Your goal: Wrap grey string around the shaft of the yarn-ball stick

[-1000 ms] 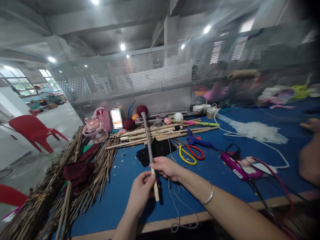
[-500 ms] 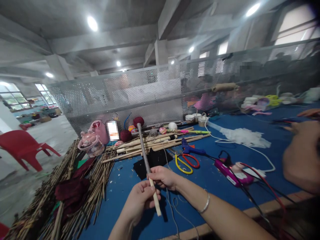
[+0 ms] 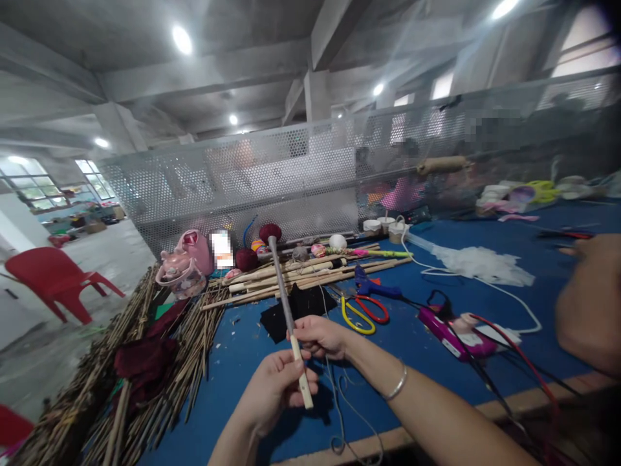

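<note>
In both hands is a long thin stick [image 3: 281, 278], tilted away from me. Most of its length is wrapped in grey yarn, and the near end is bare pale wood. My left hand [image 3: 276, 385] is closed around the bare end from below. Just above it, my right hand [image 3: 317, 336] pinches the stick where the grey wrapping stops. A loose strand of grey yarn [image 3: 341, 414] trails from around my right hand down to the table's front edge. Beyond my hands lies a black cloth [image 3: 314, 301], with scissors [image 3: 371, 309] with yellow and red handles to its right.
Wooden sticks [image 3: 262, 285], maroon yarn balls [image 3: 246, 259] and a blue glue gun [image 3: 376, 285] lie farther back. Brown twigs [image 3: 179, 382] and maroon cloth [image 3: 145, 359] cover the left. A magenta power strip [image 3: 449, 333] with cables lies right, near another person's arm [image 3: 589, 304].
The view has shifted slightly, moving the surroundings a little to the right. Both hands keep their hold on the stick, whose near end sits slightly higher in view.
</note>
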A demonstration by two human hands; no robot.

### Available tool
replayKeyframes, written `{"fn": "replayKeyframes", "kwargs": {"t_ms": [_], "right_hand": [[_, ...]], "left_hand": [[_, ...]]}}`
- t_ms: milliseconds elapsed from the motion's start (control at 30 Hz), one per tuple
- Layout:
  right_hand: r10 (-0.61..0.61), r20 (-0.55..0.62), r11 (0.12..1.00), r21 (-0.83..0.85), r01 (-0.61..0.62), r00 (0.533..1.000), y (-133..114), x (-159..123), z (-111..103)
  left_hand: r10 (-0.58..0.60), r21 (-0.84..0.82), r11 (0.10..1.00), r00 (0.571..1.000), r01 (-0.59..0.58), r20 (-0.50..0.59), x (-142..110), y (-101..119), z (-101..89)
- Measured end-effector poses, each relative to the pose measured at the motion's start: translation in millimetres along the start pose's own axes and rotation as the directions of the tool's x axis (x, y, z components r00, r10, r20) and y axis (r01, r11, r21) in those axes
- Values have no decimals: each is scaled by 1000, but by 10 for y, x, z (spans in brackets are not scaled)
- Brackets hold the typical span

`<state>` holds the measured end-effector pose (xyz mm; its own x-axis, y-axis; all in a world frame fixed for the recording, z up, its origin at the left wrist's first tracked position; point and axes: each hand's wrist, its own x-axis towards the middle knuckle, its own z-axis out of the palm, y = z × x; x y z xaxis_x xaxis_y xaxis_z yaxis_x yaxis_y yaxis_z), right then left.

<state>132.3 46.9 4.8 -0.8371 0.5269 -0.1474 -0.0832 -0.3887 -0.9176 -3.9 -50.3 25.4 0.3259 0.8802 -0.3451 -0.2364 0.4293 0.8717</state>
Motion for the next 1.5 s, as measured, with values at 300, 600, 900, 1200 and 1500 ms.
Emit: {"fn": "replayKeyframes", "kwargs": {"t_ms": [300, 600, 900, 1200, 1500], "right_hand": [[38, -42, 997, -69, -40, 998, 26, 21, 17], [36, -150, 991, -120, -54, 988, 82, 53, 21], [100, -101, 993, -52, -105, 990, 57, 41, 89], [17, -148, 979, -199, -47, 989, 90, 83, 70], [-7, -177, 963, -267, -41, 984, 97, 78, 83]], "left_hand": [[590, 645, 741, 642, -189, -489, 311, 482, -281], [295, 414, 889, 936, -196, -191, 968, 498, -473], [249, 142, 961, 967, -239, -60, 953, 393, -490], [271, 152, 957, 951, -248, -152, 942, 346, -514], [214, 75, 976, 969, -206, -123, 911, 342, -562]]}}
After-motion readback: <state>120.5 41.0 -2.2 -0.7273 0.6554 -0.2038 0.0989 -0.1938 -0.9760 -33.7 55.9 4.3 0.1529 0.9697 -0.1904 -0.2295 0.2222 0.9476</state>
